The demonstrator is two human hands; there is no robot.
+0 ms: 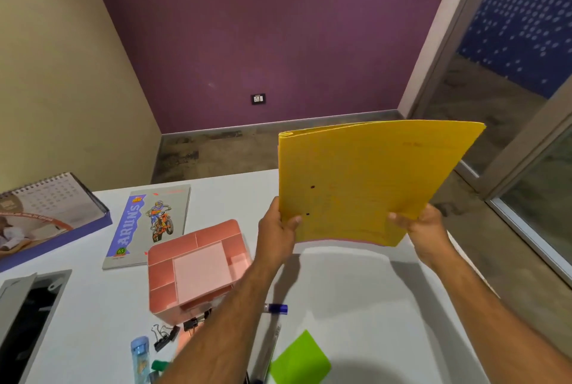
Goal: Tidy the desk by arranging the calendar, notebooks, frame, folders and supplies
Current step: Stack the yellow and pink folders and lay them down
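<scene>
**Yellow folder held up over the white surface**

We face a purple wall with a small socket (258, 99), a beige wall to the left, and a white surface (356, 297) running toward us from the bare floor.

Our left hand (276, 229) grips the lower left edge of a yellow folder (368, 182), thumb on the front face and the other fingers hidden behind it. Our right hand (421, 230) pinches the lower right edge the same way, thumb lying across the front. Between them the folder stands nearly upright, lifted clear of the surface and tilted a little to the right, with its folded spine at the upper left and two small dark holes near the left edge. A thin pink edge shows along its bottom; we cannot tell what it belongs to.

Just left of our left forearm sits a pink organiser (198, 272) with open compartments. Black binder clips (173, 334) lie at its near side, and a blue-capped pen (275, 308) pokes out from under the forearm. A green sticky pad (298, 362) lies near the bottom edge, to the right of that arm. At the lower left are a clear blue-capped tube (140, 356) and a small green item (161, 365).

Beyond the organiser lies a notebook (148, 226) with a motorbike rider on its cover. Further left stands a spiral desk calendar (49, 216). At the far left edge, a grey flap (18, 291) stands open over a dark recess in the surface.
</scene>
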